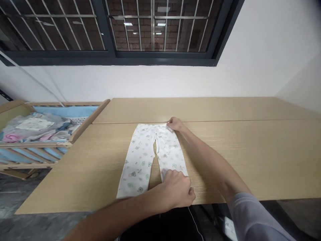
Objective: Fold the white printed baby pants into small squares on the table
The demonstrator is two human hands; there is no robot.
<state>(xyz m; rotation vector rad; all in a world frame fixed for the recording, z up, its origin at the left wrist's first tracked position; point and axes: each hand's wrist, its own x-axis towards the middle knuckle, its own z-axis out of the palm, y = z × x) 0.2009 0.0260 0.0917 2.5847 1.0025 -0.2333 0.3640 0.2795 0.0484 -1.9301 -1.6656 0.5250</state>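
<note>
Head view: one pair of small white cloth trousers with a pale green and grey print, laid flat on a light wood-grain table, waist towards the wall, legs slightly parted, lower ends near the front edge.

Right hand: thumb and fingers pinched together on the waistband's right corner; grey sleeve on that arm.

Left hand: fingers curled over the lower end of the right-hand trouser leg; whether cloth is clamped beneath them, cannot tell. Its forearm passes in front of the table's front edge.

Surroundings: one wooden cot with slatted side and blue lining, beside the table's left end, containing folded fabrics and clear plastic bags; one white wall behind; one dark-framed window with metal bars above; grey floor at lower left.
</note>
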